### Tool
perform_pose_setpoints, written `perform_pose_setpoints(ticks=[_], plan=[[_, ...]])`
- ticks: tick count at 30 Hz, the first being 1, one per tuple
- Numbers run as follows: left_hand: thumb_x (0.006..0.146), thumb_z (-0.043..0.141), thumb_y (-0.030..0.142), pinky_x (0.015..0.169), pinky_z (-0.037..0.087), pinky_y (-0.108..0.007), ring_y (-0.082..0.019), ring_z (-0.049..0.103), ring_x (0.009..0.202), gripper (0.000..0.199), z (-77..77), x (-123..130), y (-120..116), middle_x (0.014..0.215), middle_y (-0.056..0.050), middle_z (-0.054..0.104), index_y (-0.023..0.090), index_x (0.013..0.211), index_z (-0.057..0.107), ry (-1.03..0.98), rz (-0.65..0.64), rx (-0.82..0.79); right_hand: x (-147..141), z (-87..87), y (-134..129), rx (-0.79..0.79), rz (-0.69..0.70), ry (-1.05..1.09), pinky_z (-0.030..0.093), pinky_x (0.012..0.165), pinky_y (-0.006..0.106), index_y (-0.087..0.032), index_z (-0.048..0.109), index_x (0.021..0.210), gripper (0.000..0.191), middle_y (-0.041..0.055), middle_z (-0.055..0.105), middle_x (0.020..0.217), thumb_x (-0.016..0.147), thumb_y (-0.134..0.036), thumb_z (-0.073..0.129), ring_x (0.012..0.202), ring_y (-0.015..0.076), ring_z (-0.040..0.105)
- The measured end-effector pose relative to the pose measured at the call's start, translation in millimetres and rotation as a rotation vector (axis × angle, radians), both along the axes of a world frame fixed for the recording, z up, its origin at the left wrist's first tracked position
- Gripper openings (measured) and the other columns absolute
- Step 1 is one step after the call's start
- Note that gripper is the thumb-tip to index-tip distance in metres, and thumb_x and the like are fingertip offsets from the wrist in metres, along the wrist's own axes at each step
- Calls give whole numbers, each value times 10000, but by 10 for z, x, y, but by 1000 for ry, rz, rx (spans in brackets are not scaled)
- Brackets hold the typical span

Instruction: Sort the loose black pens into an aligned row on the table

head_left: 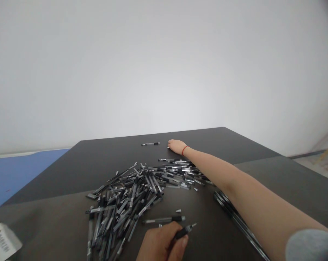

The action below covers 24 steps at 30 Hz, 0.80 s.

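Note:
At the bottom of the view my left hand is closed around a pen, its black grip and silver tip pointing up and right. Far across the table my right hand, with a red cord at the wrist, rests with curled fingers on the tabletop. A small pale end shows under its fingers; the rest is hidden. Left of it lies one pen. Just beyond my left hand another pen lies flat beside a small pale cone-shaped tip.
A large heap of clear-barrelled pens spreads over the middle of the dark table. Several pens lie together under my right forearm. A white box with a barcode is at the near left. The white wall stands behind.

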<state>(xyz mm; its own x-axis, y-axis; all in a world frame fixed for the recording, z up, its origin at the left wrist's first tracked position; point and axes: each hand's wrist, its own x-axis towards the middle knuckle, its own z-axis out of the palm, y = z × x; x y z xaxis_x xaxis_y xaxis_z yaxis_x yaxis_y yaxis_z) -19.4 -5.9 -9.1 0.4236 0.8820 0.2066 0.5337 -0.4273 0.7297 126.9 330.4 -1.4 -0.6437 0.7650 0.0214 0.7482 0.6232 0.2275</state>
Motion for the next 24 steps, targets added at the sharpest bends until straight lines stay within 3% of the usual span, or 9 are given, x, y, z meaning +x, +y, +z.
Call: perform_pose_setpoints(ticks=[6, 13, 24], plan=[[888, 411, 315, 618, 410, -194, -132, 573, 618, 255, 118, 18, -36, 696, -9, 637, 192, 824, 626, -68, 56, 37, -85, 100, -292, -32, -25, -42, 495, 819, 400, -143, 537, 1155, 307, 95, 555, 1155, 896, -309, 528, 976, 202, 573], [914, 385, 328, 570, 356, -193, -122, 521, 613, 278, 194, 28, -51, 651, 14, 550, 182, 813, 598, -50, 45, -46, -158, 203, -572, -106, -33, -41, 492, 826, 394, -146, 546, 1143, 296, 98, 554, 1158, 897, -310, 527, 977, 199, 571], [915, 377, 302, 613, 378, -203, -134, 546, 645, 270, 110, 24, -14, 696, -3, 598, 187, 805, 595, -76, 7, -4, -501, 321, -597, -173, -74, -64, 497, 815, 398, -145, 536, 1154, 310, 93, 556, 1152, 894, -313, 532, 972, 201, 575]])
